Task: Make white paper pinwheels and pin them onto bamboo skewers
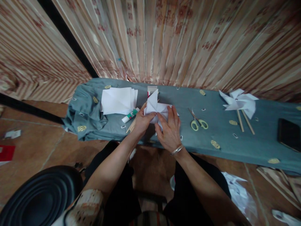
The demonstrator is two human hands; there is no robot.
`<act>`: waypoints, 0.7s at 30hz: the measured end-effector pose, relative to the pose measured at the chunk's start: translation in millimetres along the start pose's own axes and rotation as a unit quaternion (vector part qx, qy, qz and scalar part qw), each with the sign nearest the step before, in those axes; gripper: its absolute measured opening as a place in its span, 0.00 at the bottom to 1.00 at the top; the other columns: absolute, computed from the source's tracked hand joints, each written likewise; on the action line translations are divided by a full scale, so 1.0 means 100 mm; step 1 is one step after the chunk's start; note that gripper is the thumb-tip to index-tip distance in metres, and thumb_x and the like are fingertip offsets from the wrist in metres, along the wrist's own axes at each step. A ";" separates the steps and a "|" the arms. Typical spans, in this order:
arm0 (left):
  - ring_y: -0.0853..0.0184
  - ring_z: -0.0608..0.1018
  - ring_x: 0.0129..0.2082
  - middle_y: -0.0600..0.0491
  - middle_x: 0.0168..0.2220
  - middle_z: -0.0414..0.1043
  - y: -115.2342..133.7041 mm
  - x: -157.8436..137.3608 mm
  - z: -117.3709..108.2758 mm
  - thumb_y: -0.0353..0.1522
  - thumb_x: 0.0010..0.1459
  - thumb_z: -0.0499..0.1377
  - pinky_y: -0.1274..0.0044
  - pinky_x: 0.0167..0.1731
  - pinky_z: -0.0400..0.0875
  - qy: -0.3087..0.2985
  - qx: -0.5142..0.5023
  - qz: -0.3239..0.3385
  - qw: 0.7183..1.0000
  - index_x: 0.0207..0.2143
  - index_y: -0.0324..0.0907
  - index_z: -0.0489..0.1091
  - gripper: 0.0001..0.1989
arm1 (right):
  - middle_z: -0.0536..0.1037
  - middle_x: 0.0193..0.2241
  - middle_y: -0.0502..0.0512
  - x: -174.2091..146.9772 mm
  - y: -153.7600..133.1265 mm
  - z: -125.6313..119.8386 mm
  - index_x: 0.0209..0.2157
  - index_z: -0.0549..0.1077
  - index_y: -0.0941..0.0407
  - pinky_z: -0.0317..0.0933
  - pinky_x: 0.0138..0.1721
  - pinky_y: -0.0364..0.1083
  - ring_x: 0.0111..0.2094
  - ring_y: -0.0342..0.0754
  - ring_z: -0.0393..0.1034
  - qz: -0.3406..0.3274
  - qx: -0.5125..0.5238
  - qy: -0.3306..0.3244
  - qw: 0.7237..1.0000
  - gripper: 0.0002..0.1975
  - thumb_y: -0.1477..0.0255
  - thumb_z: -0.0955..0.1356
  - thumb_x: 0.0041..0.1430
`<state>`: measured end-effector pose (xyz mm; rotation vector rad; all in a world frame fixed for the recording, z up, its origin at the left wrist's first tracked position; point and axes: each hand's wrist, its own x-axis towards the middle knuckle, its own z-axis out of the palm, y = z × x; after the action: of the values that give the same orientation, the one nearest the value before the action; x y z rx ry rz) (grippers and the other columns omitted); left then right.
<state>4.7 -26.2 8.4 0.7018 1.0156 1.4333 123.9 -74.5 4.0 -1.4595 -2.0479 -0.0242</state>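
A white paper pinwheel (152, 101) with folded blades is between my two hands above the cloth-covered bench. My left hand (142, 121) grips its left side, the thumb lying near the centre. From the right, my right hand (169, 131) holds it, with the index finger pressed at the centre and the other fingers over a blade. Beneath and left of the pinwheel lie several thin wooden sticks (131, 126), partly covered by my left hand. A glue stick (130, 115) with a green and white label rests beside them.
A stack of white paper (117, 101) lies to the left. On the right are green-handled scissors (197, 121), finished pinwheels (240, 102) with sticks, and a dark phone (289, 134). A curtain (164, 40) hangs behind the bench. A black round stool (42, 197) stands at lower left.
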 end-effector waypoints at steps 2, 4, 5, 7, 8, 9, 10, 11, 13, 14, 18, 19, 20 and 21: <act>0.70 0.74 0.28 0.57 0.27 0.75 0.01 0.00 0.00 0.28 0.37 0.68 0.77 0.34 0.68 0.001 -0.002 0.002 1.000 0.29 0.40 0.73 0.13 | 0.54 0.67 0.62 0.00 0.03 -0.03 0.58 0.67 0.52 0.52 0.61 0.64 0.69 0.61 0.41 -0.005 0.010 0.003 1.000 0.20 0.69 0.62 0.65; 0.68 0.75 0.29 0.56 0.28 0.76 0.00 0.00 -0.01 0.28 0.36 0.69 0.75 0.35 0.69 0.000 -0.006 -0.001 1.000 0.30 0.40 0.74 0.14 | 0.54 0.67 0.61 0.00 0.09 -0.06 0.59 0.65 0.51 0.51 0.61 0.64 0.70 0.60 0.41 -0.008 0.019 0.013 1.000 0.21 0.69 0.61 0.65; 0.68 0.76 0.29 0.55 0.29 0.76 0.00 0.01 -0.02 0.29 0.36 0.69 0.75 0.36 0.69 -0.002 -0.009 -0.001 1.000 0.31 0.40 0.74 0.15 | 0.54 0.67 0.61 0.01 0.13 -0.08 0.60 0.64 0.50 0.51 0.62 0.64 0.70 0.60 0.41 -0.007 0.024 0.023 0.999 0.21 0.68 0.62 0.65; 0.67 0.76 0.29 0.55 0.29 0.77 0.00 0.01 -0.03 0.29 0.36 0.70 0.75 0.35 0.70 -0.010 -0.007 -0.003 1.000 0.32 0.40 0.74 0.16 | 0.56 0.66 0.63 0.03 0.24 -0.11 0.62 0.61 0.52 0.49 0.63 0.65 0.69 0.60 0.42 0.008 0.040 0.047 0.998 0.25 0.64 0.63 0.65; 0.68 0.75 0.28 0.55 0.28 0.77 0.00 0.01 -0.03 0.29 0.36 0.70 0.75 0.34 0.69 -0.014 -0.001 -0.004 1.000 0.32 0.40 0.74 0.16 | 0.57 0.66 0.65 0.05 0.31 -0.11 0.63 0.60 0.54 0.49 0.63 0.65 0.69 0.60 0.43 0.022 0.053 0.057 0.997 0.28 0.62 0.63 0.64; 0.68 0.75 0.27 0.55 0.27 0.76 0.00 0.00 -0.03 0.30 0.36 0.70 0.76 0.32 0.69 -0.019 0.006 -0.006 1.000 0.32 0.40 0.74 0.16 | 0.58 0.65 0.68 0.06 0.37 -0.12 0.63 0.58 0.56 0.49 0.64 0.64 0.69 0.61 0.45 0.040 0.071 0.061 0.995 0.31 0.59 0.64 0.63; 0.69 0.74 0.26 0.55 0.27 0.76 0.00 0.00 -0.03 0.30 0.36 0.70 0.77 0.31 0.69 -0.025 0.015 -0.007 1.000 0.33 0.40 0.75 0.16 | 0.60 0.64 0.69 0.08 0.43 -0.12 0.64 0.57 0.58 0.50 0.63 0.64 0.68 0.62 0.48 0.060 0.095 0.058 0.992 0.34 0.56 0.64 0.62; 0.69 0.74 0.26 0.56 0.27 0.76 -0.01 0.00 -0.03 0.29 0.36 0.70 0.77 0.31 0.69 -0.033 0.026 -0.008 0.999 0.33 0.40 0.75 0.17 | 0.62 0.63 0.70 0.09 0.49 -0.11 0.64 0.56 0.59 0.52 0.63 0.64 0.66 0.62 0.52 0.082 0.124 0.046 0.988 0.36 0.54 0.65 0.61; 0.69 0.74 0.27 0.55 0.29 0.76 -0.02 0.00 -0.03 0.30 0.36 0.69 0.78 0.31 0.69 -0.051 0.054 -0.005 0.997 0.37 0.39 0.74 0.20 | 0.66 0.61 0.70 0.12 0.56 -0.11 0.65 0.55 0.60 0.56 0.60 0.62 0.62 0.61 0.61 0.118 0.188 0.007 0.975 0.42 0.49 0.67 0.57; 0.69 0.75 0.28 0.55 0.30 0.77 -0.03 0.00 -0.04 0.30 0.36 0.69 0.78 0.31 0.69 -0.060 0.073 -0.003 0.996 0.39 0.38 0.74 0.22 | 0.68 0.59 0.69 0.13 0.58 -0.11 0.65 0.55 0.59 0.58 0.59 0.62 0.60 0.61 0.64 0.131 0.216 -0.014 0.967 0.44 0.48 0.68 0.55; 0.69 0.76 0.28 0.54 0.32 0.77 -0.08 0.02 -0.09 0.32 0.39 0.68 0.79 0.30 0.69 -0.073 0.165 0.013 0.983 0.45 0.37 0.73 0.26 | 0.74 0.54 0.66 0.17 0.60 -0.15 0.63 0.59 0.58 0.60 0.57 0.63 0.55 0.62 0.69 0.152 0.239 -0.048 0.958 0.47 0.46 0.71 0.49; 0.68 0.76 0.28 0.54 0.32 0.77 -0.09 0.03 -0.10 0.32 0.39 0.68 0.79 0.30 0.69 -0.075 0.186 0.022 0.979 0.45 0.37 0.73 0.27 | 0.75 0.53 0.66 0.17 0.59 -0.17 0.63 0.59 0.57 0.59 0.58 0.63 0.55 0.63 0.69 0.152 0.229 -0.045 0.960 0.47 0.47 0.71 0.48; 0.68 0.76 0.29 0.53 0.33 0.77 -0.10 0.04 -0.11 0.33 0.40 0.67 0.79 0.30 0.69 -0.077 0.204 0.034 0.975 0.46 0.36 0.73 0.27 | 0.75 0.53 0.65 0.18 0.59 -0.19 0.63 0.59 0.57 0.59 0.58 0.64 0.55 0.63 0.69 0.151 0.221 -0.042 0.963 0.47 0.47 0.72 0.47; 0.67 0.76 0.30 0.53 0.34 0.77 -0.11 0.05 -0.12 0.32 0.41 0.67 0.79 0.30 0.69 -0.081 0.220 0.047 0.971 0.47 0.36 0.72 0.27 | 0.76 0.52 0.65 0.19 0.59 -0.22 0.63 0.58 0.57 0.58 0.58 0.64 0.55 0.63 0.69 0.149 0.216 -0.042 0.964 0.48 0.48 0.72 0.47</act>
<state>-1.4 -24.4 -7.6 1.1831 1.1970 1.2134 181.1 -43.3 11.5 -1.4814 -1.7304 0.5797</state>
